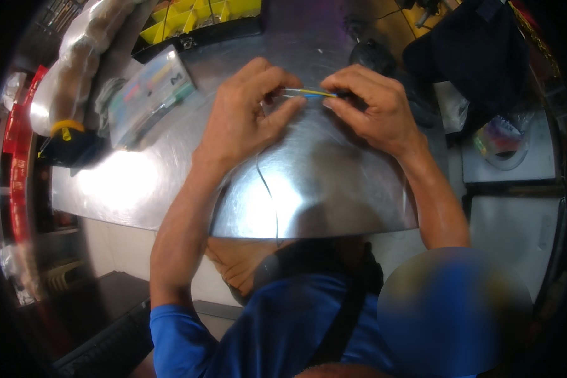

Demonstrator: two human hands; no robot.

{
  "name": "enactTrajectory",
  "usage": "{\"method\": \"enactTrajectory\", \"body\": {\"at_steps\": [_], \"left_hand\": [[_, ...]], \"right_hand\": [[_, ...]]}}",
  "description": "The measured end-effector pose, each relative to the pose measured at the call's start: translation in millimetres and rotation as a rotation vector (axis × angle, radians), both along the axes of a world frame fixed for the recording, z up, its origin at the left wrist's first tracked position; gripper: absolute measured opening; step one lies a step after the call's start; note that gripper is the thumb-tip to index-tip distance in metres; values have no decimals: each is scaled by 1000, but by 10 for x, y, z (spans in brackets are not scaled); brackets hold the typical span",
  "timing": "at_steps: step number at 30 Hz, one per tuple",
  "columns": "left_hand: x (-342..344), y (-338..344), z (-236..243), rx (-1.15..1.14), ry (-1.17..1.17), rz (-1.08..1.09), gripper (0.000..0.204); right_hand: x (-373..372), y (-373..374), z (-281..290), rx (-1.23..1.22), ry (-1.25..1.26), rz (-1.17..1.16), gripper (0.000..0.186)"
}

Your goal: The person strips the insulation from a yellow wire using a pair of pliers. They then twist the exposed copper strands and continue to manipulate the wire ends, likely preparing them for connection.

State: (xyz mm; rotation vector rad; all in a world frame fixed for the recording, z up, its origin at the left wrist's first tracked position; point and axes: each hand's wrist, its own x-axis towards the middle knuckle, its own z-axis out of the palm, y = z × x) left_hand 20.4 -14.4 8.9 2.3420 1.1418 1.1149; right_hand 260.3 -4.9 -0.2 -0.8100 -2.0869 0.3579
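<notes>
Above the far part of the metal table, both of my hands hold a short bundle of thin yellow and blue strands that look like wires. My left hand pinches its paler left end between thumb and fingers. At the other end, the thumb and fingers of my right hand are closed on the bundle. The fingers hide where the strands end. Below my left hand a thin dark cord runs down over the table's near edge; its upper end is hidden.
The shiny metal table has a rounded near side. A clear plastic case lies left of my hands. Behind it sits a black organizer with yellow compartments. Bubble-wrap-like rolls stand far left; dark cloth is at right.
</notes>
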Motion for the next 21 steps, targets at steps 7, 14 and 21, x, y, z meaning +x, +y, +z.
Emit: {"method": "enactTrajectory", "body": {"at_steps": [7, 14, 21], "left_hand": [[23, 15, -60, -2, -103, -16, 15], [37, 4, -62, 3, -105, -34, 12], [38, 3, -44, -13, -104, -36, 10]], "right_hand": [[6, 7, 27, 49, -3, 11, 17], [-26, 13, 0, 85, 49, 34, 12], [19, 29, -3, 69, 42, 37, 9]]}}
